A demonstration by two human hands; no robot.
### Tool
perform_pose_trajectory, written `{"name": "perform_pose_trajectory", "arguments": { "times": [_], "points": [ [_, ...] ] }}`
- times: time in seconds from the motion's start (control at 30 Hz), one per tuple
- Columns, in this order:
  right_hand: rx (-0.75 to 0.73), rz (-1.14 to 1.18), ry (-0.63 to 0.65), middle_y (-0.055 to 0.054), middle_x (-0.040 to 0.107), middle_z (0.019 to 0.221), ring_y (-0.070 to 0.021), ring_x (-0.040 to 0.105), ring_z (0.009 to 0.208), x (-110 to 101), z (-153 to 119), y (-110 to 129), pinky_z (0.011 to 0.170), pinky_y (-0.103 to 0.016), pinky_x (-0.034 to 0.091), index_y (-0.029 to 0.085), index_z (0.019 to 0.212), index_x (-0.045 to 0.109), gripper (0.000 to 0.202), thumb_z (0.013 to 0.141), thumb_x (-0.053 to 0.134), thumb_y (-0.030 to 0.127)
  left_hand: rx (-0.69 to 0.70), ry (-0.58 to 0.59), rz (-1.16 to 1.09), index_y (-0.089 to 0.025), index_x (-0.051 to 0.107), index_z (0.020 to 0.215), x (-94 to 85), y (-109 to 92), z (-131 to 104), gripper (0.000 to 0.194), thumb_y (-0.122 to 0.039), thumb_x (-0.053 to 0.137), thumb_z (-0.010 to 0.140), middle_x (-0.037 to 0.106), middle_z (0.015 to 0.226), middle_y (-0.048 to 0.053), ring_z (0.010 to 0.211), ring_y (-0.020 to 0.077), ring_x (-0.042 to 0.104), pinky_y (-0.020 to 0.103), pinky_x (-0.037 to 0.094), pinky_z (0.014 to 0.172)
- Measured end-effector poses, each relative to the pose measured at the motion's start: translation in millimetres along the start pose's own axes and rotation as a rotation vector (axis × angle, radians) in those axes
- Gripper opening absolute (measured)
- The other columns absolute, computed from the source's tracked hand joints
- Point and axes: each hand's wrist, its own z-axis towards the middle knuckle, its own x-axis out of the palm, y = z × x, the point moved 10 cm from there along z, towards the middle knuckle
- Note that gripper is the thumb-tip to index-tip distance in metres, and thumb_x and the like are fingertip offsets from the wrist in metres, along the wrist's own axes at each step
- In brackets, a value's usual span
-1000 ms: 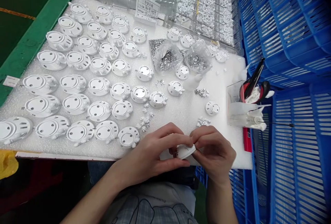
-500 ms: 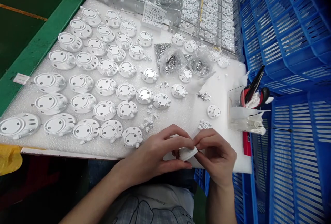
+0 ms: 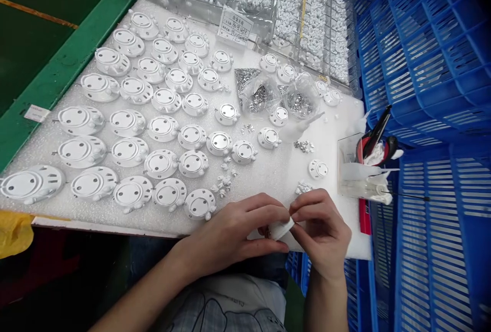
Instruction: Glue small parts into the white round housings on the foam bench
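Observation:
Near the front edge of the foam-topped table, my left hand (image 3: 251,227) holds a small white part (image 3: 281,228) between thumb and fingers. My right hand (image 3: 321,227) is closed at the part's right side, its fingertips pinched against the edge; anything tiny between them is hidden. Just beyond my right hand lies a little pile of white pieces (image 3: 303,187). A round white disc piece (image 3: 318,169) sits behind that pile. Left of my hands, another white piece with two dark holes (image 3: 200,204) ends a row of several similar ones.
Bags of small metal parts (image 3: 260,97) lie mid-table, near a white bottle (image 3: 293,130). Compartmented clear trays (image 3: 268,9) stand at the back with a paper label (image 3: 235,26). At right are a clear holder with scissors (image 3: 351,183) and blue crates (image 3: 429,66).
The view has shifted slightly, so the table items appear a little further right. Both hands stay together at the white part, which looks tilted a bit more.

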Motion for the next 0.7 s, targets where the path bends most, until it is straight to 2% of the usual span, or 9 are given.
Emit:
{"name": "perform_pose_trajectory", "arguments": {
  "times": [0.1,0.17,0.23,0.3,0.37,0.43,0.5,0.6,0.7],
  "points": [
    [0.051,-0.119,0.073,-0.004,0.071,0.098,-0.0197,0.069,0.085,-4.3,5.3,13.7,0.07,-0.034,0.058,0.026,0.098,0.074,0.015,0.087,0.08,0.016,0.0,-0.044,0.02,-0.02,0.072,0.118,-3.3,0.1,-0.8,0.021,-0.029,0.074,0.099,0.075,0.113,0.009,0.091,0.0175,0.071,0.025,0.059,0.081],
    [0.071,-0.126,0.064,-0.005,0.072,0.101,-0.0181,0.069,0.081,-14.8,17.1,23.6,0.069,-0.034,0.058,0.026,0.103,0.076,0.017,0.088,0.08,0.02,-0.02,-0.084,0.0,-0.02,0.073,0.115,-7.1,2.0,-1.3,0.022,-0.033,0.077,0.097,0.075,0.11,0.009,0.08,0.0151,0.07,0.024,0.06,0.076],
    [0.079,-0.112,-0.068,-0.003,0.071,0.091,-0.0154,0.066,0.071,-33.7,36.7,28.0,0.061,-0.03,0.054,0.026,0.099,0.075,0.008,0.092,0.077,0.022,-0.029,-0.128,-0.041,-0.021,0.075,0.112,-11.2,3.3,-2.1,0.022,-0.033,0.08,0.095,0.075,0.107,0.008,0.072,0.0127,0.068,0.023,0.06,0.071],
    [0.099,-0.202,-0.223,0.0,0.068,0.08,-0.0139,0.064,0.067,-48.9,59.4,22.4,0.054,-0.027,0.048,0.026,0.095,0.074,0.004,0.092,0.077,0.025,-0.032,-0.163,-0.08,-0.022,0.076,0.111,-14.3,4.6,-2.8,0.022,-0.031,0.083,0.092,0.075,0.105,0.007,0.07,0.0125,0.067,0.023,0.06,0.07],
    [0.073,-0.376,-0.249,0.0,0.067,0.086,-0.013,0.063,0.066,-45.0,84.1,14.0,0.054,-0.027,0.046,0.024,0.093,0.074,0.009,0.089,0.08,0.029,-0.041,-0.2,-0.113,-0.022,0.077,0.111,-17.3,7.0,-3.6,0.023,-0.029,0.085,0.09,0.075,0.104,0.007,0.071,0.0128,0.067,0.023,0.06,0.069],
    [0.029,-0.483,-0.178,-0.001,0.066,0.095,-0.0119,0.06,0.064,-28.1,105.0,1.9,0.054,-0.028,0.046,0.024,0.1,0.074,0.016,0.086,0.081,0.027,-0.045,-0.247,-0.139,-0.022,0.078,0.109,-20.8,8.8,-4.7,0.025,-0.027,0.088,0.087,0.076,0.103,0.007,0.07,0.0127,0.067,0.024,0.06,0.069],
    [-0.007,-0.527,-0.126,0.0,0.062,0.091,-0.0112,0.054,0.062,-14.5,115.5,-8.2,0.056,-0.029,0.046,0.023,0.091,0.072,0.014,0.082,0.083,0.025,-0.05,-0.295,-0.165,-0.022,0.079,0.106,-23.7,9.1,-6.3,0.025,-0.024,0.09,0.084,0.077,0.103,0.007,0.069,0.0129,0.067,0.025,0.06,0.069],
    [0.014,-0.414,-0.18,0.001,0.057,0.085,-0.0104,0.05,0.062,-17.6,113.5,-17.3,0.055,-0.027,0.044,0.022,0.074,0.064,0.021,0.082,0.083,0.029,-0.139,-0.377,-0.307,-0.022,0.079,0.102,-24.8,14.5,-10.5,0.028,-0.022,0.094,0.078,0.078,0.1,0.006,0.069,0.0139,0.069,0.025,0.06,0.068],
    [0.063,-0.057,-0.286,-0.003,0.064,0.099,-0.0137,0.061,0.073,-33.7,102.4,-22.6,0.053,-0.025,0.047,0.023,0.089,0.065,0.024,0.087,0.077,0.044,-0.324,-0.375,-0.738,-0.023,0.072,0.102,-6.3,26.9,-12.7,0.034,-0.032,0.094,0.078,0.075,0.089,0.002,0.056,0.0122,0.069,0.021,0.056,0.053]
  ]
}}
